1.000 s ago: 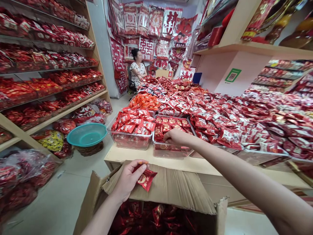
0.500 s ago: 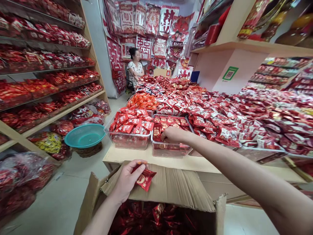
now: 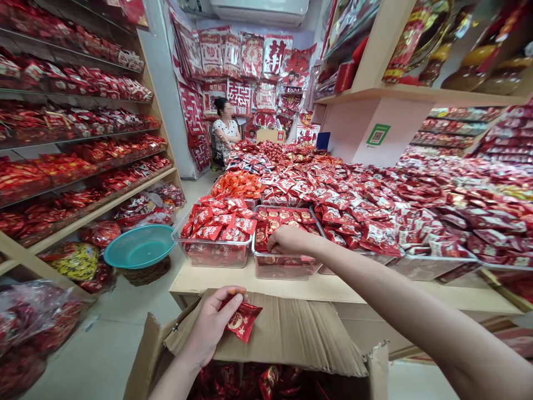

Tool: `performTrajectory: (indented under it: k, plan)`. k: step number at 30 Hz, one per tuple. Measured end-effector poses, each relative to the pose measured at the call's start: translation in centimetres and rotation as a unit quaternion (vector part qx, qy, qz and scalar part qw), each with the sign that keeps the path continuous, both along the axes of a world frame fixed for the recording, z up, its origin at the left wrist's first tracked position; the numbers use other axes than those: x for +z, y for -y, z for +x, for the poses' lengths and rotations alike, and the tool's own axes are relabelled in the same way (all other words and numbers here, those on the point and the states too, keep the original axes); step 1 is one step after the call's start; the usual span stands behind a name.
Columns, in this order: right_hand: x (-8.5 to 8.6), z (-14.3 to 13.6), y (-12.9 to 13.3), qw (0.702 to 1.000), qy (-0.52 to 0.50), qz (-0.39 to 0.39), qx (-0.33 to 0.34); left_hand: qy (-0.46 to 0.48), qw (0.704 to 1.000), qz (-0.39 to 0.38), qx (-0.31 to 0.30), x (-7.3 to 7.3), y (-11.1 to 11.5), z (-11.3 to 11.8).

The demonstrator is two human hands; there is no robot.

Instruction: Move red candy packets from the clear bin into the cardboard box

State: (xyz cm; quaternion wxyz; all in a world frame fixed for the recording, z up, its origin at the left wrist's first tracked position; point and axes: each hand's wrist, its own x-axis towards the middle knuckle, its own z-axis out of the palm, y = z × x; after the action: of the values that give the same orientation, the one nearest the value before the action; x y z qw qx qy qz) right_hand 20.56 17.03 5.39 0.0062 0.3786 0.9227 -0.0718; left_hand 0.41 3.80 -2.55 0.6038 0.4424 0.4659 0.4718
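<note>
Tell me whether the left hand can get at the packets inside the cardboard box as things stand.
Likely yes: the left hand is over a flap of the open cardboard box, and some packets inside show uncovered below. The red packet it holds might hinder grasping another.

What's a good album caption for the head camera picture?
Left hand holds a shiny red packet over an open brown cardboard box; right hand reaches into a clear rectangular plastic bin.
</note>
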Motion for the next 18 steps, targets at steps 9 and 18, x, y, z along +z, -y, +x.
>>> performTrajectory:
  k: [9,18]
  plan:
    - [1.0,0.6,0.1,0.997,-0.048,0.056,-0.038,-0.003,1.0,-0.004,0.006,-0.2,-0.2,0.0]
    - [-0.1,0.3,0.0,0.991,-0.102,0.083,-0.038,0.026,0.999,-0.029,0.008,-0.2,-0.2,-0.3]
